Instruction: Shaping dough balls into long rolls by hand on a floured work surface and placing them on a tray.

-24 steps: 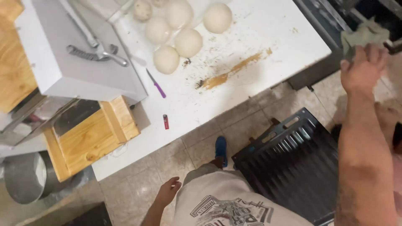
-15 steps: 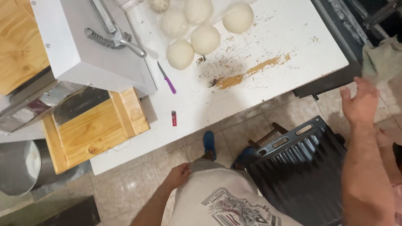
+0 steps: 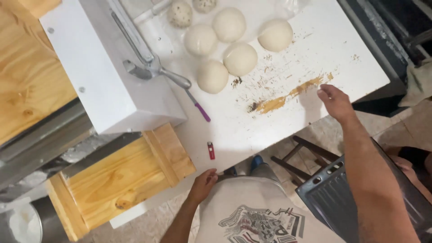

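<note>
On the desk (image 3: 342, 49) the dough balls (image 3: 227, 49) cluster behind the smear (image 3: 288, 95); my right hand (image 3: 335, 102) hovers beside it (right end), the lighter (image 3: 211, 150) near my left hand (image 3: 203, 184).

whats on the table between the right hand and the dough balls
In the head view, a brownish smear with dark crumbs lies on the white table between the right hand and the dough balls; nothing else.

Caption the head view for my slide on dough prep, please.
Right hand hovers over the smeared white table near dough balls.
</note>
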